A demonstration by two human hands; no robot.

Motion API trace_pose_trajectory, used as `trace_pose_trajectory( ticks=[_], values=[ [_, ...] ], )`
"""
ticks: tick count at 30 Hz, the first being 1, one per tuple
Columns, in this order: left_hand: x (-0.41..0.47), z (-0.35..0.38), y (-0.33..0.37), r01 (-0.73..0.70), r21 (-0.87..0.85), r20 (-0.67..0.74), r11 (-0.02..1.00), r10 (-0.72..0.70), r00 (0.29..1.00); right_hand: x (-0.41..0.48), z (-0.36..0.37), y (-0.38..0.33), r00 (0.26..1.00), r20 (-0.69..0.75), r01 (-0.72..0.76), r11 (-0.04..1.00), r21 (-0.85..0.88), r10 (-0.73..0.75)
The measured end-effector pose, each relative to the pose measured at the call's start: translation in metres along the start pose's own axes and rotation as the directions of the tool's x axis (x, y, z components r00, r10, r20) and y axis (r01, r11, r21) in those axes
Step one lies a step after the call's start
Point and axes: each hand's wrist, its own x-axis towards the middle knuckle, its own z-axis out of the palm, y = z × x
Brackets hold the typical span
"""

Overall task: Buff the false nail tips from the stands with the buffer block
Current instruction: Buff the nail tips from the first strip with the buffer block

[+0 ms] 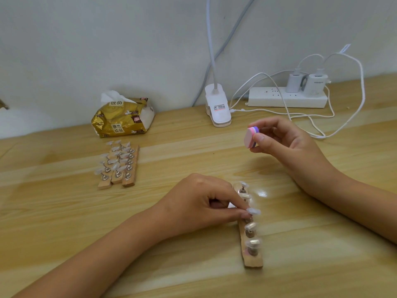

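A narrow wooden stand (252, 260) lies near the table's front, carrying several clear false nail tips on metal pegs. My left hand (199, 203) pinches the peg under one nail tip (253, 211) in the middle of that stand. My right hand (285, 140) is raised above the table behind the stand and holds a small pink and purple buffer block (250, 137) between thumb and fingers, apart from the tips. Three more wooden stands (120, 166) with several nail tips lie side by side to the left.
A gold tissue pack (122, 117) sits at the back left by the wall. A white clip lamp base (218, 106) stands at the back centre. A power strip (287, 97) with two chargers and looping white cables (322, 134) lies at the back right.
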Motion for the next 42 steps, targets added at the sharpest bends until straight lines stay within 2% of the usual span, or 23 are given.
trace_pose_trajectory(
  ticks=[4,11,16,20,26,30,37,40,42],
  values=[
    [0.000,-0.003,-0.003,0.006,0.057,0.007,0.998,-0.006,1.000,0.000,-0.001,0.001,1.000,0.006,0.001,1.000,-0.010,-0.001],
    [-0.004,-0.010,0.003,-0.086,0.174,0.019,0.981,0.084,0.996,0.000,-0.001,0.000,1.000,-0.002,0.005,1.000,0.003,-0.005],
    [-0.004,-0.007,0.009,-0.144,0.127,0.082,0.982,0.134,0.988,0.000,-0.001,-0.001,1.000,0.001,-0.003,1.000,-0.004,0.003],
    [-0.007,-0.001,0.011,-0.133,0.165,0.121,0.977,0.114,0.986,0.000,-0.001,0.000,1.000,0.003,-0.011,1.000,-0.001,0.011],
    [-0.008,0.009,0.012,-0.150,0.235,0.111,0.960,0.127,0.986,0.002,-0.002,0.000,0.996,-0.010,-0.087,0.988,0.131,0.089],
    [-0.006,0.014,0.011,-0.153,0.202,0.115,0.967,0.132,0.985,0.005,-0.005,0.001,0.986,0.021,-0.165,0.954,0.250,0.165],
    [-0.005,0.015,0.011,-0.109,0.120,0.095,0.987,0.098,0.991,0.007,-0.005,0.001,0.961,0.073,-0.274,0.898,0.344,0.265],
    [-0.004,0.014,0.016,-0.026,-0.051,0.010,0.998,0.027,1.000,0.008,-0.004,-0.001,0.951,0.076,-0.305,0.864,0.402,0.300],
    [-0.002,0.012,0.017,0.082,-0.216,-0.066,0.973,-0.098,0.993,0.009,-0.004,-0.003,0.941,0.093,-0.333,0.835,0.438,0.326]
  ],
)
